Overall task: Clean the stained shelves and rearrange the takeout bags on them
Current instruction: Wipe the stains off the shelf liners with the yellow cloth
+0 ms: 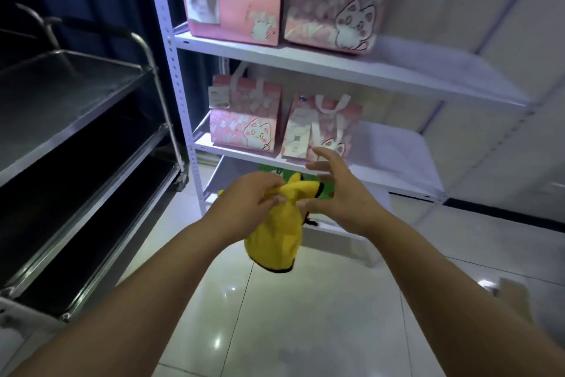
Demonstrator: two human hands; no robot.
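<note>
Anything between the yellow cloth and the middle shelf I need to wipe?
Nothing visible between the cloth, held by the left hand, and the middle shelf. Two pink bags stand on its left part, though; the right part is bare.

Shop back room: white metal rack (305, 61) with pink takeout bags (244, 122), steel trolley (76, 107), tiled floor (305, 315)

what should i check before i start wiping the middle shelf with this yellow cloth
1. Cloth in hand: ok, the left hand pinches the top of the yellow cloth.
2. Other hand free: ok, the right hand is open beside it.
3. Bags off the middle shelf: not ok, two pink bags stand on its left part.
4. Stains found: cannot tell, too blurred.
5. Somewhere for bags: ok, the cart stands left of the shelves.
</note>
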